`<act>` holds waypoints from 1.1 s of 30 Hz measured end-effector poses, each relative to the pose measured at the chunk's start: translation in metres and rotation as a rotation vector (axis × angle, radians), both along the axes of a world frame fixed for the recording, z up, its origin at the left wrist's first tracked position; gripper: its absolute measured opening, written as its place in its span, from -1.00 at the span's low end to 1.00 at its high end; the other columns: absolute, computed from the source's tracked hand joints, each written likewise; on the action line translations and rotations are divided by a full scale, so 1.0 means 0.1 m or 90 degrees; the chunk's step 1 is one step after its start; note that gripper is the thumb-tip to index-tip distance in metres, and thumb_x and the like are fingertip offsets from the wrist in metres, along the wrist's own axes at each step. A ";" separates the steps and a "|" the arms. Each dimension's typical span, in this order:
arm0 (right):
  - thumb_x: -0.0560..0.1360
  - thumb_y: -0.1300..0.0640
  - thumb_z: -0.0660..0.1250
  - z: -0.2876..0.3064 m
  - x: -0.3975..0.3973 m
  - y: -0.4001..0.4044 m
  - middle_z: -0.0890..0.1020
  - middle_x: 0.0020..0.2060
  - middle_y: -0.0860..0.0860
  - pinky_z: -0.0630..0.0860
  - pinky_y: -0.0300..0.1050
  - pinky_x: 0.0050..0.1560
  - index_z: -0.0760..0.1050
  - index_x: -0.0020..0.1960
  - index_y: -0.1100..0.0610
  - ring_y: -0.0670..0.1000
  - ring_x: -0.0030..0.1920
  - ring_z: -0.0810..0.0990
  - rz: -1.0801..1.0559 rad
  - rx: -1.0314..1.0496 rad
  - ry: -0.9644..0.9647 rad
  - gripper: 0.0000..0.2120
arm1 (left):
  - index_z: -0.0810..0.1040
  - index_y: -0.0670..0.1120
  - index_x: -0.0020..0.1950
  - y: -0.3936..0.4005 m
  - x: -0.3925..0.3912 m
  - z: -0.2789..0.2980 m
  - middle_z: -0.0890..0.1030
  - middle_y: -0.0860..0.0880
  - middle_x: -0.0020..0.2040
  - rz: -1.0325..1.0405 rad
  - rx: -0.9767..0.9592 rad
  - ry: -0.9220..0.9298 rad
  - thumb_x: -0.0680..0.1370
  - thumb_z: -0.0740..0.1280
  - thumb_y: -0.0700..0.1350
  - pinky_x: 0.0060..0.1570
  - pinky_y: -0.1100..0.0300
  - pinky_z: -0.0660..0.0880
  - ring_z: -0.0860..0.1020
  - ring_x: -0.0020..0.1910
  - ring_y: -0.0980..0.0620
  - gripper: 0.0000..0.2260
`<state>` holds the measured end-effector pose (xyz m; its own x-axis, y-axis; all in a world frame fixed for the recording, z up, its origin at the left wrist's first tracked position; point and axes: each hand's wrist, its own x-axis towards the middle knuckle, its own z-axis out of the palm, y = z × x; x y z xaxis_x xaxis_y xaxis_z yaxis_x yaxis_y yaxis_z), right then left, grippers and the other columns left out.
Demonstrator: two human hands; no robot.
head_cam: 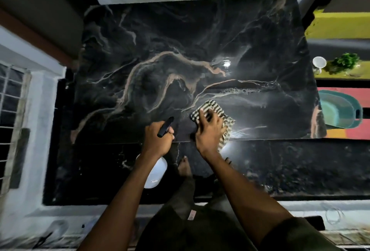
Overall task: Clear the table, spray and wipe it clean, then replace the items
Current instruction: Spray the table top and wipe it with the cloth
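Two bare forearms reach forward from the bottom edge toward a black marble desk (pixel 180 50) veined in pale brown and white.

On the left, the left hand (pixel 158 140) sits at the near edge of the desk, its fingers (pixel 170 130) curled round the black head of a spray bottle (pixel 157 172). The black nozzle points up and away over the desk, while the white body hangs below the wrist, off the near edge and partly hidden by the forearm.

Just to the right, the right hand (pixel 208 132) lies palm down on a striped cloth (pixel 216 114), fingers spread and bent a little over the fabric, pressing it onto the desk near the front edge. The cloth is crumpled; one corner trails under the hand toward the desk's edge. Both hands are near each other but apart.

Beyond the cloth a thin foamy line of wet (pixel 238 91) runs across the stone, and a bright lamp glare (pixel 226 63) shows farther back. A second glare lies just right of the cloth.

Off the desk's right side, on a striped surface of yellow, black and red bands, stand a white cup (pixel 319 62) and a small green plant (pixel 345 61) beside it. Nearer, a teal tub (pixel 340 110) rests against the red band.
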<state>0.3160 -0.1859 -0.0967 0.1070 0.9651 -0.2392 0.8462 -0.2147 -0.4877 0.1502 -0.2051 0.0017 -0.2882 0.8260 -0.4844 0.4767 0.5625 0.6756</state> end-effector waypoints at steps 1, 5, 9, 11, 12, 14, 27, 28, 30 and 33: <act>0.43 0.21 0.40 0.01 -0.15 -0.02 0.38 0.48 0.11 0.28 0.27 0.37 0.44 0.49 -0.11 0.20 0.39 0.36 0.033 0.008 0.011 -0.35 | 0.62 0.05 -0.27 -0.02 -0.10 0.00 0.68 -0.04 -0.40 0.005 -0.002 0.008 0.26 0.28 -0.17 -0.28 -0.12 0.68 0.69 -0.30 -0.11 -0.82; 0.39 0.20 0.30 0.04 -0.66 -0.28 0.50 0.33 0.08 0.33 0.11 0.15 0.56 0.38 -0.08 0.15 0.26 0.40 0.203 0.043 0.070 -0.43 | 0.62 -0.01 -0.27 -0.08 -0.38 -0.01 0.66 -0.04 -0.41 0.016 -0.006 0.028 0.29 0.28 -0.19 -0.25 -0.18 0.68 0.67 -0.30 -0.18 -0.84; 0.41 0.26 0.31 0.01 -0.76 -0.71 0.51 0.15 0.02 0.36 0.08 0.10 0.56 0.30 0.00 0.14 0.14 0.47 0.332 0.057 0.113 -0.52 | 0.62 -0.08 -0.33 -0.07 -0.49 -0.01 0.65 -0.07 -0.43 0.011 0.008 0.038 0.29 0.29 -0.21 -0.28 -0.14 0.67 0.67 -0.33 -0.23 -0.89; 0.44 0.28 0.28 0.02 -0.69 -0.84 0.52 0.09 0.05 0.34 0.08 0.10 0.58 0.25 0.07 0.14 0.10 0.46 0.331 0.049 0.159 -0.59 | 0.59 -0.05 -0.40 -0.06 -0.49 -0.03 0.61 0.01 -0.49 0.016 0.020 0.029 0.31 0.32 -0.27 -0.30 -0.02 0.63 0.64 -0.42 -0.15 -0.85; 0.45 0.30 0.28 0.03 -0.63 -0.87 0.54 0.08 0.07 0.32 0.08 0.11 0.59 0.24 0.10 0.14 0.10 0.47 0.330 0.048 0.175 -0.60 | 0.59 -0.05 -0.40 -0.06 -0.48 -0.04 0.61 0.02 -0.50 0.020 0.024 0.018 0.31 0.32 -0.28 -0.29 0.03 0.61 0.61 -0.46 -0.10 -0.84; 0.46 0.36 0.29 0.08 -0.50 -0.88 0.59 0.10 0.10 0.37 0.10 0.15 0.62 0.24 0.16 0.17 0.12 0.51 0.323 0.051 0.198 -0.61 | 0.60 -0.08 -0.36 -0.05 -0.42 -0.05 0.65 -0.01 -0.46 0.016 0.036 -0.001 0.28 0.28 -0.23 -0.29 0.05 0.62 0.62 -0.44 -0.07 -0.88; 0.67 0.29 0.21 0.41 1.51 -0.84 0.65 -0.27 0.14 0.55 0.11 -0.02 0.65 -0.21 0.10 0.12 -0.15 0.58 -0.385 -0.133 0.607 -0.64 | 0.56 0.03 -0.38 0.18 0.87 -0.01 0.69 -0.24 -0.19 -0.145 0.004 -0.055 0.32 0.26 -0.19 0.00 -0.34 0.62 0.61 -0.02 -0.46 -0.84; 0.69 0.22 0.16 0.43 1.73 -0.84 0.69 -0.15 0.26 0.59 0.10 0.07 0.68 -0.14 0.21 0.19 -0.07 0.65 -0.446 -0.143 0.676 -0.64 | 0.56 0.01 -0.37 0.20 1.04 -0.01 0.69 -0.24 -0.18 -0.160 0.002 -0.059 0.36 0.27 -0.23 0.02 -0.34 0.61 0.61 -0.01 -0.45 -0.82; 0.71 -0.01 0.10 0.45 2.16 -0.85 0.72 0.03 0.28 0.60 0.05 0.16 0.70 0.01 0.30 0.18 0.06 0.72 -0.528 -0.184 0.746 -0.49 | 0.56 -0.04 -0.31 0.23 1.40 0.00 0.69 -0.24 -0.16 -0.203 0.007 -0.056 0.43 0.29 -0.29 0.09 -0.28 0.60 0.61 0.04 -0.39 -0.81; 0.63 0.08 0.32 0.49 2.80 -0.92 0.71 0.01 0.19 0.59 0.12 0.18 0.68 0.00 0.22 0.17 0.00 0.69 -0.663 -0.183 0.740 -0.75 | 0.58 -0.07 -0.27 0.25 2.05 0.06 0.69 -0.24 -0.15 -0.265 0.010 -0.057 0.46 0.30 -0.29 0.09 -0.20 0.60 0.61 0.04 -0.33 -0.83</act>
<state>0.5956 -0.2784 -0.0478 0.3010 0.4996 -0.8123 -0.5137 -0.6327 -0.5795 0.3551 -0.1801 0.0074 0.1142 0.8708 -0.4782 0.6005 0.3230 0.7315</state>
